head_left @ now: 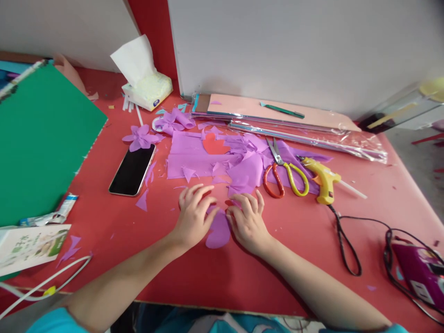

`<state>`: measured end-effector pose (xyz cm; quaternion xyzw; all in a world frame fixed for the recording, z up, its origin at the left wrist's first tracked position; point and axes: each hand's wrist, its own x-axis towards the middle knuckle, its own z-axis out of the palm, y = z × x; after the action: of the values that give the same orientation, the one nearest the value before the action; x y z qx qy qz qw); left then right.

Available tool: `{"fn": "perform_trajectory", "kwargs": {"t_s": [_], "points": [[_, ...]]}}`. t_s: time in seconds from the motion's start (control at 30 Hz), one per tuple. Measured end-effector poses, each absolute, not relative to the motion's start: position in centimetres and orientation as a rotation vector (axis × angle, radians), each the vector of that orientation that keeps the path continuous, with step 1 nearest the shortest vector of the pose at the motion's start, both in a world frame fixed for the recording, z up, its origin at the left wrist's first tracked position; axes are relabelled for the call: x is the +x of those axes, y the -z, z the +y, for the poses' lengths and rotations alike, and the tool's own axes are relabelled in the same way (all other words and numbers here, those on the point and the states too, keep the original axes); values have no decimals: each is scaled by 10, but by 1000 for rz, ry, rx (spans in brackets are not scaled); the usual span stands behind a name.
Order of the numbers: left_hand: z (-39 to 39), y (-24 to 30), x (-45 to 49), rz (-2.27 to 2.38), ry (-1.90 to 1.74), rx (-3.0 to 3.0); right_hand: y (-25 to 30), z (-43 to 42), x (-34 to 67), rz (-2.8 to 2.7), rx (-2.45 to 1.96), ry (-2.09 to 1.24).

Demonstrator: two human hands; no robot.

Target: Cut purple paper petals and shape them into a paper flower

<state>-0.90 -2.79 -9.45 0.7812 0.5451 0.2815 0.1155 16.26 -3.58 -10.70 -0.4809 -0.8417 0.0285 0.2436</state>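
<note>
Both my hands rest on the red table (312,231) over a rounded purple paper piece (218,231). My left hand (193,213) lies on the piece's left edge with its fingers curled and pressed down. My right hand (247,217) presses the right edge, fingertips pinched at the paper's top. Just beyond them lies a heap of purple paper scraps (239,162) with a red cut-out (214,144) on it. Scissors with a red and a yellow handle (284,173) and a yellow glue gun (323,178) lie to the right of the heap.
A black phone (132,169) and a purple paper flower (140,136) lie to the left. A green board (41,138), a tissue pack (147,88), wrapped paper sheets (277,115), a black cable (347,245) and a purple power strip (421,275) surround the work area.
</note>
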Motion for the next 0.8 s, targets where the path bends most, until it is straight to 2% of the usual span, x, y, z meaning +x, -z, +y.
{"fn": "perform_trajectory", "kwargs": {"t_s": [0.23,0.6,0.8], "points": [[-21,91,-16,1669,-822,2199,110,-38,165,-2207,-1324,-12],[-25,93,-14,1766,-774,2263,109,-35,163,-2289,-1369,-89],[-34,90,-3,1486,-770,2436,107,-35,161,-2323,-1351,-78]]}}
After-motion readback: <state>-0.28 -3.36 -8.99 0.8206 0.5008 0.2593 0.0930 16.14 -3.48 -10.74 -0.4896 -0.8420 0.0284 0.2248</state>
